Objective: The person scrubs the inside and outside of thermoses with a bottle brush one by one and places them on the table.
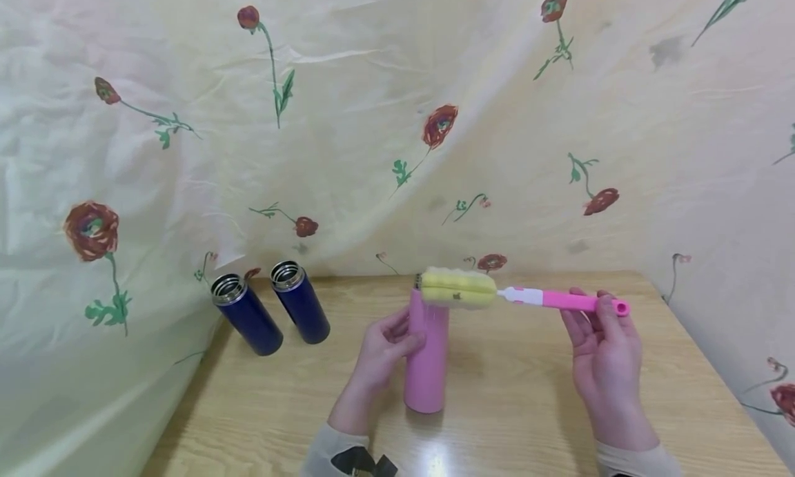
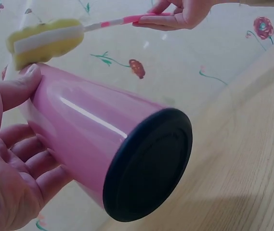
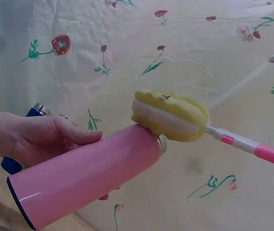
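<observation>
My left hand grips a pink bottle round its upper side, thumb across the front. The bottle's black base faces the left wrist camera, and a metal neck shows at its other end. My right hand holds the pink handle of a bottle brush near its end. The brush lies almost level, its yellow and white sponge head overlapping the top of the bottle in every view. In the right wrist view, only part of the right hand shows at the edge.
Two dark blue bottles without lids stand on the wooden table to the left, metal mouths upward. Behind the table hangs a pale cloth printed with red flowers, which also runs down both sides.
</observation>
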`<state>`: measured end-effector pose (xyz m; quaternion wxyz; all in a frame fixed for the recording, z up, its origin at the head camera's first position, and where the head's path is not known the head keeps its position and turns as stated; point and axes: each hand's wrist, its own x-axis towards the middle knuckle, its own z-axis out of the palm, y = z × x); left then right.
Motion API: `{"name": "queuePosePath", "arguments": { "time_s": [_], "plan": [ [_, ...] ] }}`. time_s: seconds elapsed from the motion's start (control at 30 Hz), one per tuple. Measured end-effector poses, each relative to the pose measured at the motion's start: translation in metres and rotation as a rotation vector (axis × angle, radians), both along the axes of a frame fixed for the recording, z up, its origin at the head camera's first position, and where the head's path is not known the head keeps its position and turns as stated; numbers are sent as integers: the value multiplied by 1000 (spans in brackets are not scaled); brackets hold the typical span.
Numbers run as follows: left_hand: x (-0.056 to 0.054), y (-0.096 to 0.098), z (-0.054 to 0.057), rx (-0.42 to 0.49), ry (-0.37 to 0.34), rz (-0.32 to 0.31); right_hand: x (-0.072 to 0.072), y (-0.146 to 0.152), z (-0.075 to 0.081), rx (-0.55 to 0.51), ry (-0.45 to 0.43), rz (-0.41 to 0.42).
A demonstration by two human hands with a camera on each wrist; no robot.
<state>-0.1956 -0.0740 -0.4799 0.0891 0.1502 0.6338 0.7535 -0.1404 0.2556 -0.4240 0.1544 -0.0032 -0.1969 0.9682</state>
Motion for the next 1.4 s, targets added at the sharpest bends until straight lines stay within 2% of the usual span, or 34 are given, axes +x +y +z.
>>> {"name": "queuePosePath", "arguments": {
  "time_s": [0.33, 0.7, 1.03, 1.4],
  "plan": [
    [1, -2, 4, -7, -8, 15, 3, -4, -1, 50, 7, -7],
    [0, -4, 4, -18, 24, 54, -1, -2, -4, 78, -27, 2],
    [-1, -5, 8, -8, -41, 80, -3, -2, -6, 108, -25, 35],
    [0, -4, 9, 18, -57, 78, -8, -3, -13, 117, -35, 66]
  ]
}}
